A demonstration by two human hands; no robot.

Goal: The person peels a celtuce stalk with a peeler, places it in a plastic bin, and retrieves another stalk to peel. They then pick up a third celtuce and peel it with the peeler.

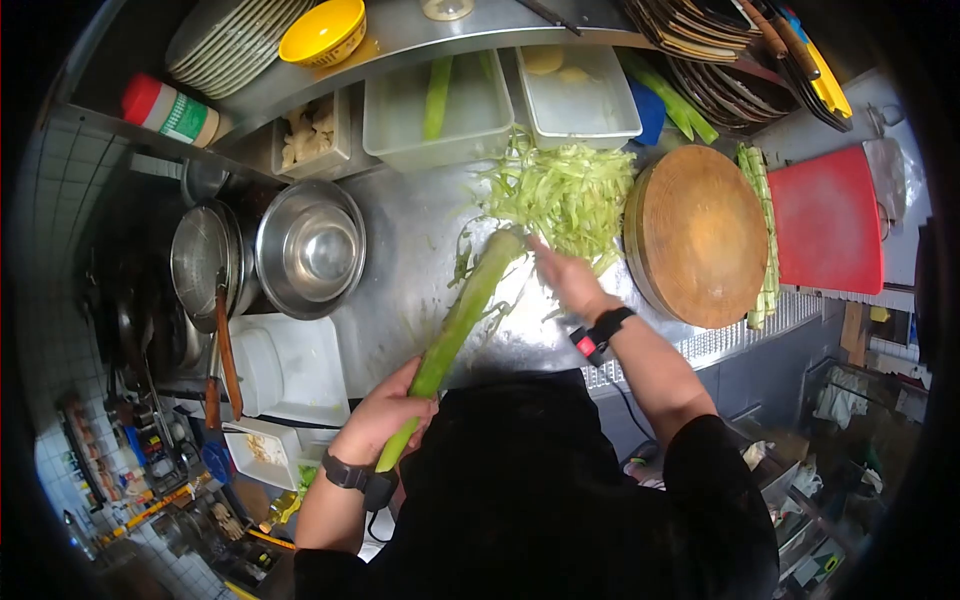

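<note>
A long green stalk [460, 325] slants across the steel counter [385, 240], its pale thick end farther from me. My left hand [393, 408] is wrapped round its lower part. Close to the stalk's far end is my right hand [568, 275], blurred, its fingers toward the stalk; whether it holds a small tool is hard to make out. A heap of light green peelings [565, 195] lies just beyond my right hand, and loose strips are scattered beside the stalk.
A round wooden block [700, 237] stands at right, with a red board [825, 222] past it. Steel bowls [311, 250] and a strainer [203, 262] are at left. Plastic tubs [438, 150] line the back under a shelf [440, 35] of plates.
</note>
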